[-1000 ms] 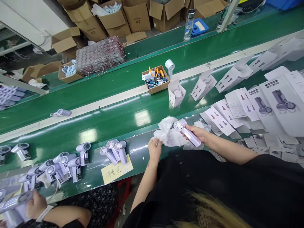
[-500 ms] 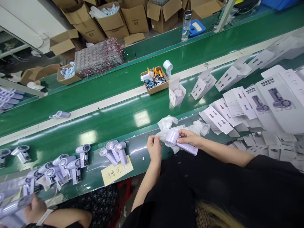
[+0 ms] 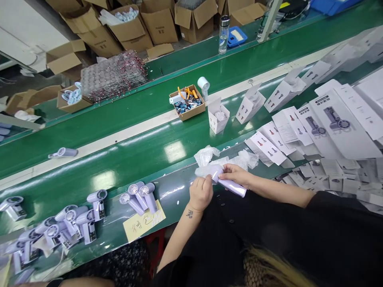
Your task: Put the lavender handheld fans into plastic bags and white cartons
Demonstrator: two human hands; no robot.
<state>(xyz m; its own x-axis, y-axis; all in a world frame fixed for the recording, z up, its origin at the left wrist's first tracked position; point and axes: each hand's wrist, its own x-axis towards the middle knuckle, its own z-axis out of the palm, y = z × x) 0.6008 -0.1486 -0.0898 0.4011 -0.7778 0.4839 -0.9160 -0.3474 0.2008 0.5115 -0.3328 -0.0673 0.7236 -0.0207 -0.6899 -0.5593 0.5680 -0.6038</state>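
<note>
A lilac handheld fan [image 3: 232,187] is in my right hand [image 3: 235,175], whose fingers are closed round it where head and handle meet. Its handle slants down to the right. My left hand [image 3: 201,194] is closed beside the fan's head, with its fingertips at a translucent plastic bag [image 3: 205,170]. The bag lies against the head and partly hides it. Just behind my hands are more crumpled plastic bags [image 3: 244,160] on the bench. Left of my hands, several lilac fans [image 3: 138,196] lie by a yellow paper note [image 3: 143,223] with handwriting.
Many lilac fans [image 3: 67,223] crowd the bench at left. White printed boxes [image 3: 269,148] stack at right; open white boxes [image 3: 218,116] stand on the green belt [image 3: 143,147]. A small carton [image 3: 191,113] holds parts and orange-handled pliers. A co-worker's arm [image 3: 86,282] shows at lower left.
My left hand has moved right and turned, closing in on the fan's head. The bag now covers more of the head. The co-worker's hand and fan have left the view as the camera shifted.
</note>
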